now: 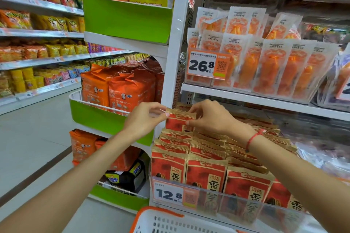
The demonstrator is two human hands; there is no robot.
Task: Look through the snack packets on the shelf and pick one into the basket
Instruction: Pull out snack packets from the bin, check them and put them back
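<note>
Rows of red-and-tan snack packets (205, 171) stand upright on the lower shelf in front of me. One packet (177, 122) at the back of the left row is raised above the others. My left hand (144, 119) pinches its top left corner. Fingers of my right hand (208, 117) grip its top right edge; a red string bracelet is on that wrist. A white basket with an orange rim (151, 213) sits at the bottom of the view, below the shelf front.
A clear shelf guard with a 12.8 price tag (167, 194) fronts the packets. Orange-and-white pouches (269, 66) fill the shelf above, tagged 26.8. A green end display (106, 117) with orange bags stands left. An aisle floor (34, 138) and chip shelves lie further left.
</note>
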